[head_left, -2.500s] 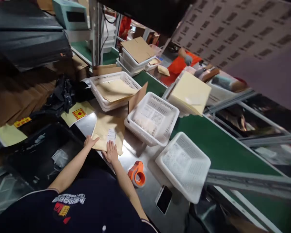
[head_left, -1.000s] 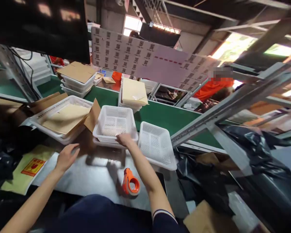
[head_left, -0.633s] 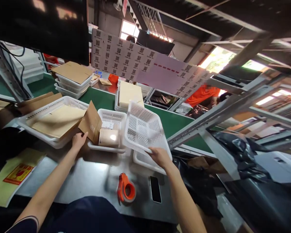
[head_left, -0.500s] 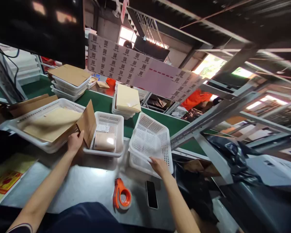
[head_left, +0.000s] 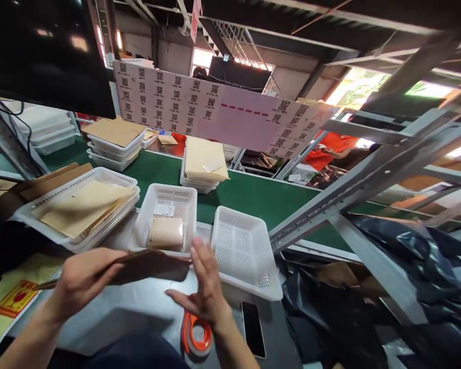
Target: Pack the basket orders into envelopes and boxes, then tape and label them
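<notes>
In the head view my left hand (head_left: 80, 282) grips a flat piece of brown cardboard (head_left: 149, 267), held low and nearly edge-on above the metal table (head_left: 138, 307). My right hand (head_left: 204, 284) is open, fingers stretched and thumb apart, beside the cardboard's right end; whether it touches is unclear. Just behind the cardboard stands a white plastic basket (head_left: 139, 218) holding a brown parcel (head_left: 167, 233) with a shiny patch and a white label (head_left: 164, 210). Right of it is another white basket (head_left: 240, 251) with nothing visible inside.
An orange tape dispenser (head_left: 185, 333) and a phone (head_left: 253, 328) lie near my right forearm. A left basket (head_left: 42, 205) holds tan envelopes. Stacked baskets (head_left: 115, 156) stand on the green surface (head_left: 249, 192) behind. A metal post (head_left: 311, 225) slants at right, beside black bags (head_left: 311, 307).
My left hand has brought the cardboard from beside the left basket toward me and tipped it flatter. My right hand has let go of the right basket and moved left to the cardboard.
</notes>
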Action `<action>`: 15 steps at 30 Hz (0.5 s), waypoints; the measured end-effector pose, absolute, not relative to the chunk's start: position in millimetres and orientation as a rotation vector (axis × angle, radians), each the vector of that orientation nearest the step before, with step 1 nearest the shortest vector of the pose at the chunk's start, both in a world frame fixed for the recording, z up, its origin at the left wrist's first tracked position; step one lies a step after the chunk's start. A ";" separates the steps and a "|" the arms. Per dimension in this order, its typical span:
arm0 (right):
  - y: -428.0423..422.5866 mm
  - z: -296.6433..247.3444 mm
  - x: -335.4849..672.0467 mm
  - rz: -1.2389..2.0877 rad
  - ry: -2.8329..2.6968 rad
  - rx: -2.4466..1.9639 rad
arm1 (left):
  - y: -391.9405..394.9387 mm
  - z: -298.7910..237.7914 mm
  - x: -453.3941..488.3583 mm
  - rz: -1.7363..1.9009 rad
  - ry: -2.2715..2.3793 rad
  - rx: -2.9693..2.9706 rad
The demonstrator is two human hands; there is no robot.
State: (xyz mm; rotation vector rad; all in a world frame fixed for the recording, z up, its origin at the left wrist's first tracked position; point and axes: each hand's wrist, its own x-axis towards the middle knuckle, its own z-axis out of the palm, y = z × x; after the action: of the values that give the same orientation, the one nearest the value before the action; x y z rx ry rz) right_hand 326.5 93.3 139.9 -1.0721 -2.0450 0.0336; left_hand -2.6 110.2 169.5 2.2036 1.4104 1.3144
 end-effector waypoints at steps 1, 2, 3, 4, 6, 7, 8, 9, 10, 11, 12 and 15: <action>91.6 143.4 298.5 0.196 -1.995 -1.021 | 105.9 169.2 5.3 1.081 1.343 2.231; 90.7 143.8 274.7 0.380 -1.905 -1.000 | 103.1 166.7 10.5 0.906 1.323 2.220; 90.1 141.0 255.8 0.540 -1.799 -0.994 | 101.4 161.9 12.1 0.821 1.350 2.193; 89.6 135.1 242.1 0.657 -1.682 -1.001 | 100.0 154.6 9.4 0.823 1.412 2.167; 87.8 115.2 229.2 0.749 -1.454 -1.034 | 96.5 133.2 -7.3 1.050 1.648 2.099; 86.2 102.4 228.3 0.740 -1.356 -1.053 | 93.8 119.7 -19.2 1.232 1.831 2.016; 84.2 88.2 229.5 0.721 -1.268 -1.071 | 90.3 105.1 -31.4 1.406 2.018 1.875; 82.2 73.3 231.7 0.709 -1.200 -1.073 | 86.4 90.0 -42.4 1.532 2.159 1.678; 80.4 58.2 234.0 0.704 -1.157 -1.063 | 82.3 75.1 -50.8 1.583 2.202 1.467; 79.2 43.5 235.8 0.697 -1.135 -1.047 | 78.4 61.0 -55.8 1.570 2.143 1.280; 78.7 29.6 236.7 0.684 -1.127 -1.037 | 74.9 48.5 -57.3 1.539 2.020 1.133; 81.4 -4.1 235.4 0.623 -1.104 -1.142 | 68.8 23.6 -45.7 1.494 1.737 0.918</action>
State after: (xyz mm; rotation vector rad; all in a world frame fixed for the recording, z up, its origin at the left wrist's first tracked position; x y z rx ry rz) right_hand 235.4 81.4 -4.1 -1.1423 -1.1036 0.6225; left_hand -45.7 68.8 23.6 0.9181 1.7366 1.4937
